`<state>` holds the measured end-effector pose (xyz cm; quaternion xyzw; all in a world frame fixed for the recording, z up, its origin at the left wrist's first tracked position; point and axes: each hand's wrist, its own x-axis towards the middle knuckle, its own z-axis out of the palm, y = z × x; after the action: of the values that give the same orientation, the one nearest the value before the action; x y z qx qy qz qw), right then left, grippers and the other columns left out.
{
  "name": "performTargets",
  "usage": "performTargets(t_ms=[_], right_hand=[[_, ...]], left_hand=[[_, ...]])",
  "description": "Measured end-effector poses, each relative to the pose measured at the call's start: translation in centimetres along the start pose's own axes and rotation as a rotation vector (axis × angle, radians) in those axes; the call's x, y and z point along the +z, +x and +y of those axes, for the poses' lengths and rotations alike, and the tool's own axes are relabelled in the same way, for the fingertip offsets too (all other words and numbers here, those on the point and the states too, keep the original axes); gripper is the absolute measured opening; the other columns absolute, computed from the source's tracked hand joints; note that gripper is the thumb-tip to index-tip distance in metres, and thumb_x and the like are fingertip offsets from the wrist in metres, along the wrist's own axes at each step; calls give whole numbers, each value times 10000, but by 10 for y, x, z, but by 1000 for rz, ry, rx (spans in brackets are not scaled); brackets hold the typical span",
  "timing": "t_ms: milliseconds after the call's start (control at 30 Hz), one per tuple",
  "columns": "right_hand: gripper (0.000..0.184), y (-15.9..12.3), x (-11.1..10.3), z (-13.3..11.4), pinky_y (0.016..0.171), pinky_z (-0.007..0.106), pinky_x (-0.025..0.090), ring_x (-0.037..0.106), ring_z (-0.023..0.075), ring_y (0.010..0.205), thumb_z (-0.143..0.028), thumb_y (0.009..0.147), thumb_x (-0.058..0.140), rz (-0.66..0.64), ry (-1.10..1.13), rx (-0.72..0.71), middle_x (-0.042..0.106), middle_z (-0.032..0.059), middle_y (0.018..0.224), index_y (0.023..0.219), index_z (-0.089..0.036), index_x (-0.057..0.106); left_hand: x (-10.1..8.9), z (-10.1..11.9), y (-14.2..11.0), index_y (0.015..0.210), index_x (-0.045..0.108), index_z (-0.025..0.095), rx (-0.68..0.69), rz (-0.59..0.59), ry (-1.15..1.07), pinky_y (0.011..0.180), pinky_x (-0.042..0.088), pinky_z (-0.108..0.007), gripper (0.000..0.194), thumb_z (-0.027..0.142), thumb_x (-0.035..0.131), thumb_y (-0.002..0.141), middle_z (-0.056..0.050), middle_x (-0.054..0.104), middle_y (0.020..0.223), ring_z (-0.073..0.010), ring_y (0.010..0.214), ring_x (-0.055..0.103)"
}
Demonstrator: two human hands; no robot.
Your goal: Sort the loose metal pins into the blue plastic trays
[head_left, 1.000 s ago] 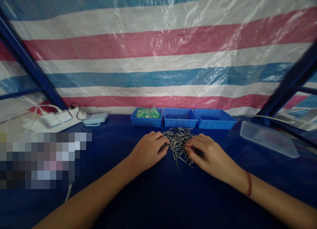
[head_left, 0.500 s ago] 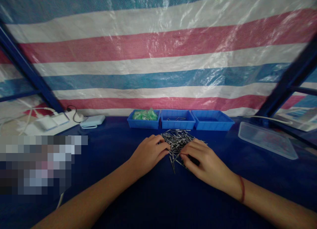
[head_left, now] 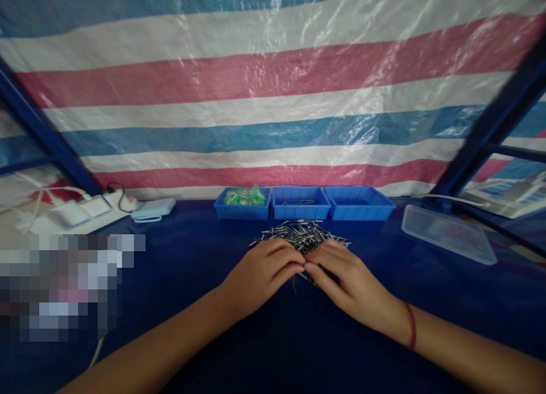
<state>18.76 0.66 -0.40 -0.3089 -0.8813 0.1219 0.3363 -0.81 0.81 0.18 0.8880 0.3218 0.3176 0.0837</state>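
Behind everything, a striped tarpaulin in blue, white and red is hung, with the blue tabletop spread in front of it. At the left, a white power strip is fitted with plugs, and at the right a translucent plastic tray or lid is laid flat. Three blue bins are lined up side by side at the back: green plastic packaging is held in the left bin, a few rods are scattered in the middle bin, and none can be seen in the right bin.

At the near edge of the metal rods, the left hand and right hand are brought tip to tip, touching or nearly so; half a second earlier, they were separated by a clear gap. On each hand, the thumb and fingertips are drawn close; whether a rod is pinched cannot be told. More rods are now exposed beyond the left hand, while fewer are visible at the near edge.

The rods are heaped in front of the middle bin, pointed many ways. Along the far edge, several long axes are run roughly left to right; by the fingertips, one rod is aimed towards the wearer. A thin red cord is worn on the right wrist.
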Motion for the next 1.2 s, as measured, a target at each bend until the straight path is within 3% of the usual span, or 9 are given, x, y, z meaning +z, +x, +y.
performTargets(t_ms=[267,467,600,800,1000,1100,1200], right_hand=[[162,-1,3,-4,695,290,422,553,144,739,-255,892,484,31,170,104,624,17,765,832,-191,620],[212,-2,5,-7,644,259,440,561,136,692,-324,886,480,77,357,302,616,14,737,778,-186,597],[238,-2,4,-8,609,246,430,539,131,665,-360,878,480,69,427,375,597,8,708,768,-184,596],[276,-1,2,-10,623,239,429,530,118,665,-349,897,446,6,502,368,582,5,702,735,-178,591],[154,-2,9,-5,586,227,465,561,111,644,-326,847,543,118,552,378,614,5,724,851,-186,608],[134,-4,10,-4,569,239,484,586,123,645,-294,826,577,210,483,330,642,13,761,918,-200,597],[101,-5,5,-5,575,254,485,594,130,657,-234,840,553,189,304,188,651,24,786,920,-204,607]], left_hand=[[4,6,0,935,625,189,-249,64,-357,738,484,-252,128,176,598,810,-6,644,852,-123,784,610],[8,8,1,959,588,167,-460,85,-708,716,489,-256,185,224,613,784,-18,649,874,-132,793,622],[8,12,3,845,604,160,-538,128,-694,649,472,-232,133,272,629,776,0,643,793,-118,710,607],[6,18,3,854,625,175,-482,126,-657,636,471,-229,95,246,610,792,-5,667,830,-123,715,616],[8,14,2,889,647,176,-466,166,-619,681,479,-241,131,262,606,799,-15,673,842,-134,751,619],[9,12,2,902,651,174,-486,170,-584,711,478,-258,147,270,602,802,-22,675,859,-142,772,619],[9,10,2,916,646,171,-507,114,-581,706,483,-270,149,256,579,813,-22,674,849,-146,759,616]])
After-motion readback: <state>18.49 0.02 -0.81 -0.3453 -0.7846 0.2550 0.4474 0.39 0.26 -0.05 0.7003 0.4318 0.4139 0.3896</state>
